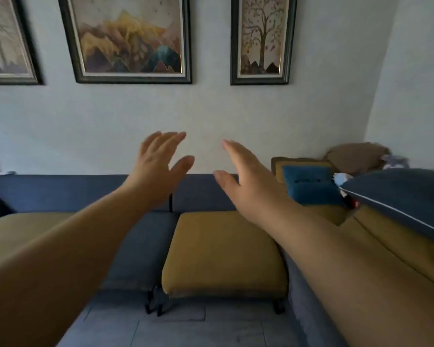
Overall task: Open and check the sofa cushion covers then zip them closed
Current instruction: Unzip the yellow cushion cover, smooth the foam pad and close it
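- Reaching out ahead of us, our left hand (158, 161) and right hand (246, 176) hover in the air in front of the sofa backrest (60, 191). The fingers are straight and slightly apart, the thumbs are out, and neither hand grips anything. A strip of pale wall (211, 108) shows between the two hands.
- The mustard seat cushion (223, 251) lies flat on the sofa below our right forearm, and neither hand touches it. Its front edge sits short of the blue seat base (176, 329), and black straps (156, 304) stick out by its front left corner. We cannot tell where its zip runs.
- To its left, a bare blue seat section (140, 249) lies under our left forearm, between the seat cushion and a second mustard cushion (23, 226) at the left edge.
- The right side is crowded. A dark blue piped cushion (406, 196) juts in tilted from the right edge, above a long mustard cushion (398, 246).
- Behind our right hand, a blue throw pillow (308, 184) leans on a mustard back cushion (278, 164). A brown cushion (356, 156) sits in the corner beyond them.
- On the wall above hang three framed pictures: a mountain painting (130, 36) in the middle, a tree painting (263, 36) to its right, and a paler tree picture (5, 41) cut off at the left edge.
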### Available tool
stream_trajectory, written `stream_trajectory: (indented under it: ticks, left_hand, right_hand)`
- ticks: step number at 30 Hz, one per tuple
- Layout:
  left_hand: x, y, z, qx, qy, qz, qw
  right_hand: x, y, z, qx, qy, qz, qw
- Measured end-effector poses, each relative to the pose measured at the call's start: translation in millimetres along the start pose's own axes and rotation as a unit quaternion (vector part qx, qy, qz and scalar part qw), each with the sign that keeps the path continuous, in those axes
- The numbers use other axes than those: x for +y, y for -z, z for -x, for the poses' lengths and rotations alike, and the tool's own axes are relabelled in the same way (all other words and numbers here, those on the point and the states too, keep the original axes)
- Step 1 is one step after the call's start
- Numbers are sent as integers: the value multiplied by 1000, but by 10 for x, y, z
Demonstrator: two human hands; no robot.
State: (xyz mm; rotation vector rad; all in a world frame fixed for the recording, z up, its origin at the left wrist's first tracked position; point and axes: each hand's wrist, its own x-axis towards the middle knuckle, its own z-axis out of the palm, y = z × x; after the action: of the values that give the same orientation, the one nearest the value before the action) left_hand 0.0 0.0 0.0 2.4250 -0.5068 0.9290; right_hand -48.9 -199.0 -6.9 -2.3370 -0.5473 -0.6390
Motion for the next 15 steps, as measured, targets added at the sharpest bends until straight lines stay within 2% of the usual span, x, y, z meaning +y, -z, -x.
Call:
stream_trajectory:
  ticks: [4, 10, 15]
  left_hand:
    - [-223, -657, -162, -74, 62, -23, 995]
    - [-822, -1750, -769, -103, 96, -40, 989]
    - [-1361, -2613, -1469, -139, 143, -64, 978]
  right_hand:
    - [412, -440, -325, -91, -28, 84, 992]
    - [1510, -1059, -1132, -130, -35, 106, 985]
    - [2432, -1470, -2063, -176, -45, 79, 980]
